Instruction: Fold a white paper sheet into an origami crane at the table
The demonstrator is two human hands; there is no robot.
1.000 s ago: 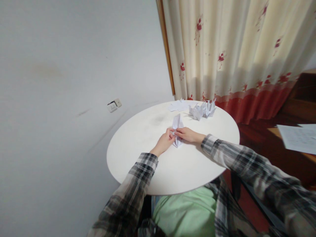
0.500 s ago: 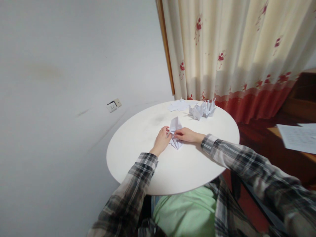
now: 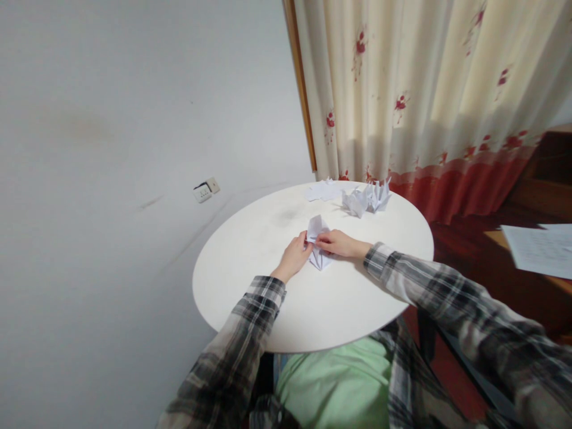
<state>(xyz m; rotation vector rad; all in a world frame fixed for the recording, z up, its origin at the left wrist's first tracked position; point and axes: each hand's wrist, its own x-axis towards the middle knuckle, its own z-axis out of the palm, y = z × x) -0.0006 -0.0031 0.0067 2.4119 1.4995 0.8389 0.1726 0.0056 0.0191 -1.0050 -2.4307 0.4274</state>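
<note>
A partly folded sheet of white paper (image 3: 319, 260) lies on the round white table (image 3: 241, 268), with one flap raised at its far end. My left hand (image 3: 295, 255) pinches its left edge, thumb and fingers closed on the paper. From the right, my right hand (image 3: 340, 243) presses bent fingers onto its middle, close to the left fingertips. The fingers hide the middle folds. Farther back on the table stand several folded paper cranes (image 3: 365, 199), bunched together.
Flat white paper pieces (image 3: 324, 190) lie near the table's far edge. A pale wall with a socket (image 3: 203, 192) borders the left side, and a floral curtain (image 3: 402, 89) hangs behind. Printed sheets (image 3: 538, 247) rest on a wooden surface at right.
The raised flap of the paper has dipped slightly. My left fingers have closed in a little on its left edge; my right hand has hardly moved.
</note>
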